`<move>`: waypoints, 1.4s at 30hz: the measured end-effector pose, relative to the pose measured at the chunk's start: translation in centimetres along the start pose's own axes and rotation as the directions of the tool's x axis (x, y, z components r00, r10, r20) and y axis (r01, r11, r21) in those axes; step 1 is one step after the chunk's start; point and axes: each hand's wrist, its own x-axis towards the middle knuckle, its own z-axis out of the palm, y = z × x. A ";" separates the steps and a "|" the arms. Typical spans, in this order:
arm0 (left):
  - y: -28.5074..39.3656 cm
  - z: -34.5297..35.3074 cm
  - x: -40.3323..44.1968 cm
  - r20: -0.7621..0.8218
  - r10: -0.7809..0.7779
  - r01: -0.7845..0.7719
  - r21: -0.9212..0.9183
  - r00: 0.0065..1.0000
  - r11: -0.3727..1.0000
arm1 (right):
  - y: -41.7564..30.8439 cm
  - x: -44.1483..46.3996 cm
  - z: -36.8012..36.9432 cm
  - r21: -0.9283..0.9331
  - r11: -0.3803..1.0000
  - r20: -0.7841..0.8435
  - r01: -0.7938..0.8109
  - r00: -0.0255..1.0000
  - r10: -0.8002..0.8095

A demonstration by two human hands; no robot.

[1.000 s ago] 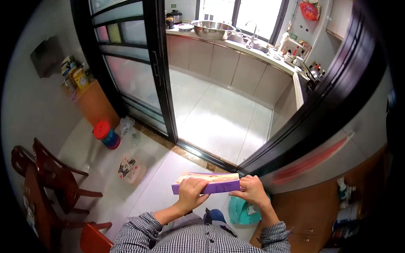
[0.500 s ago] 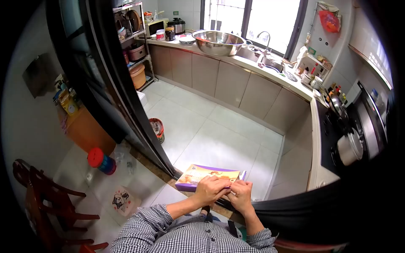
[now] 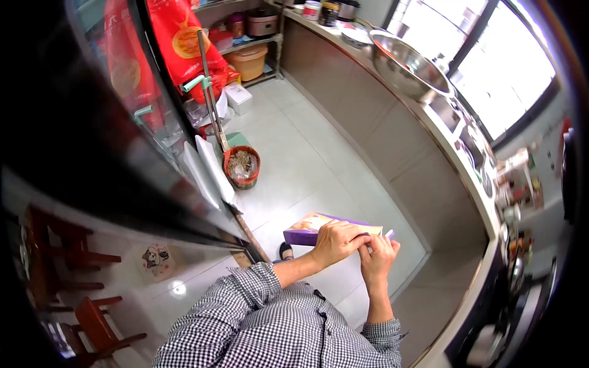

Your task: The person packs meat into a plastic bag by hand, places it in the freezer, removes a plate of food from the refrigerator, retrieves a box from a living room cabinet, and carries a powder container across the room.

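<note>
A purple and yellow cardboard box (image 3: 299, 236) is held out in front of my body, its printed face up. My left hand (image 3: 337, 243) lies over the box's near side, fingers closed on it. At the right end of the box, my right hand (image 3: 378, 259) pinches the edge, with its fingers close to my left fingertips. A small white piece (image 3: 389, 233) shows beyond my right fingers; I cannot make out what it is. Both hands cover much of that right end.
A waste bin (image 3: 243, 176) holding rubbish stands on the tiled floor beside a long-handled tool. Red bags (image 3: 184, 46) hang by the dark sliding door. A large steel basin (image 3: 408, 67) sits on the counter along the right. Wooden chairs (image 3: 101, 328) stand at lower left.
My view has turned and come further into the kitchen, so the bin and red bags show more fully. The box stays in both hands, which keep nearly the same grip.
</note>
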 end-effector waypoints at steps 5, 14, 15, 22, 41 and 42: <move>-8.1 -4.7 7.9 0.301 -0.325 0.268 0.215 0.896 0.939 | 2.8 11.1 5.8 0.143 0.989 0.122 -0.044 0.992 0.027; -20.0 -11.6 9.4 0.011 -0.545 0.495 0.405 0.838 0.769 | 4.5 27.1 14.5 0.515 0.808 0.568 -0.285 0.820 -0.072; -20.7 -12.1 10.0 0.051 -0.589 0.522 0.406 0.807 0.750 | 4.7 28.8 15.4 0.502 0.820 0.596 -0.276 0.797 -0.097; -25.8 -11.4 17.5 -0.114 -0.663 0.672 0.134 0.740 0.728 | 10.4 40.4 21.5 0.613 0.435 0.758 -0.659 0.647 -0.088; -36.5 -10.1 34.2 -0.038 -0.866 0.812 -0.328 0.499 0.483 | 21.4 56.0 35.2 0.420 -0.151 0.907 -0.895 0.418 0.046; -36.8 -10.6 34.8 -0.046 -0.891 0.825 -0.360 0.452 0.436 | 21.3 56.5 36.3 0.432 0.036 0.898 -0.901 0.434 0.079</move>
